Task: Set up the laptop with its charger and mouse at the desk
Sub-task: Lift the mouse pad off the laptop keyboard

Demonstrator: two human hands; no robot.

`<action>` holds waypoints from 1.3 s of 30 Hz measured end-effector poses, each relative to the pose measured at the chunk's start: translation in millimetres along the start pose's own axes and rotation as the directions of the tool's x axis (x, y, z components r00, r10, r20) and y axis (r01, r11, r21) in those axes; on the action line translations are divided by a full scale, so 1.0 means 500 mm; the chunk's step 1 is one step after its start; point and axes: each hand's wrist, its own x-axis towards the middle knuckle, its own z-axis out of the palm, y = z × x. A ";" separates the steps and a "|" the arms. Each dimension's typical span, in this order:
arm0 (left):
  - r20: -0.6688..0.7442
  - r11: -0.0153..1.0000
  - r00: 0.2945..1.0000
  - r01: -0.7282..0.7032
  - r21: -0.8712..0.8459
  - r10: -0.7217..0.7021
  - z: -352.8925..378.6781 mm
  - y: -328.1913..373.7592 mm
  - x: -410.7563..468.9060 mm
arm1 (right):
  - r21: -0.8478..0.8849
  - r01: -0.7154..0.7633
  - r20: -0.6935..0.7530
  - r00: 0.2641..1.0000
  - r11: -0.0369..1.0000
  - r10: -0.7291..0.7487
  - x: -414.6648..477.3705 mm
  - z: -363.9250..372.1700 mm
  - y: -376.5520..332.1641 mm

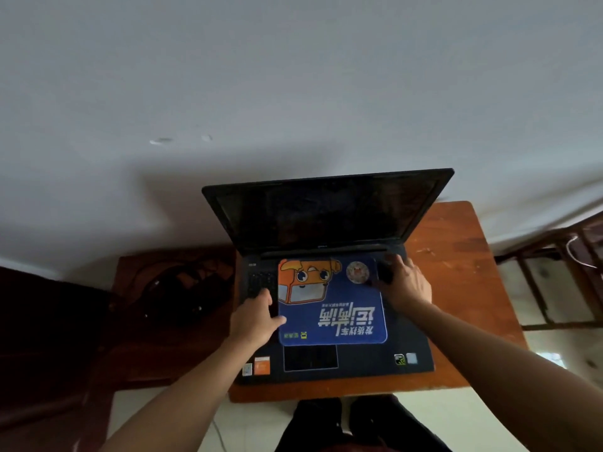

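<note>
Left fingers [266, 296] hold mouse pad [342, 316] edge; right fingers [397, 261] grip mouse [382, 273].

Blk laptop [326, 216], blue/orange mousepad [332, 308]

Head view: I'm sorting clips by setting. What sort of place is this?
Likely a plain room in a home: a small wooden desk against a white wall, an open laptop on it.

The laptop [359, 357] looks matt black plastic, its screen [326, 216] dark and faintly glossy. The mouse pad [332, 308] has a smooth printed cloth face. The counter [456, 272] is reddish wood, scuffed toward two o'clock.
</note>
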 end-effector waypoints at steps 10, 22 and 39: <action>-0.161 0.955 0.948 0.252 -0.157 -0.276 0.010 -0.010 0.019 | 0.049 -0.228 0.055 0.973 0.972 0.226 0.004 0.010 0.061; -0.248 0.928 0.903 0.371 0.035 -0.351 0.062 0.029 0.032 | -0.022 -0.197 -0.067 0.978 0.980 0.196 -0.007 0.063 0.046; -0.241 0.979 0.958 0.180 0.093 -0.154 0.046 -0.016 -0.008 | 0.115 -0.363 -0.176 0.909 0.925 0.378 -0.152 0.100 0.046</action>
